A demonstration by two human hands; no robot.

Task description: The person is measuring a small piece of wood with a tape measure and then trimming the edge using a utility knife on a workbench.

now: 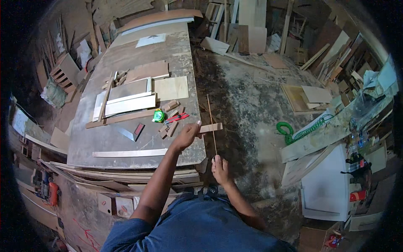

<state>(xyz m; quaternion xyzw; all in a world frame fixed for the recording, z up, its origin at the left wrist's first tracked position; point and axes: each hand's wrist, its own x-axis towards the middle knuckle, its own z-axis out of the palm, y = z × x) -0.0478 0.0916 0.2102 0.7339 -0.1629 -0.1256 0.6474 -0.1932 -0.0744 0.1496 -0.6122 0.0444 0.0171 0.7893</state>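
Note:
My left hand (188,136) grips a short wood strip (210,127) that juts past the right edge of the worktable (84,149). My right hand (220,169) is closed on one end of a long, thin tool (212,126), maybe a saw seen edge-on, which crosses the strip. On the tabletop, left of my left hand, lie a green tape measure (158,115), a red cutter (176,118), a try square (134,132), small wood blocks (170,105), stacked boards (121,106) and a long pale strip (126,153).
Stained floor (252,92) lies right of the table. Leaning boards (256,35) line the back. A green coiled hose (285,130), a plank (312,138) and a white panel (323,189) are at right. Sheet stock (117,176) sits under the table's front edge, and a wooden cabinet (65,71) stands at left.

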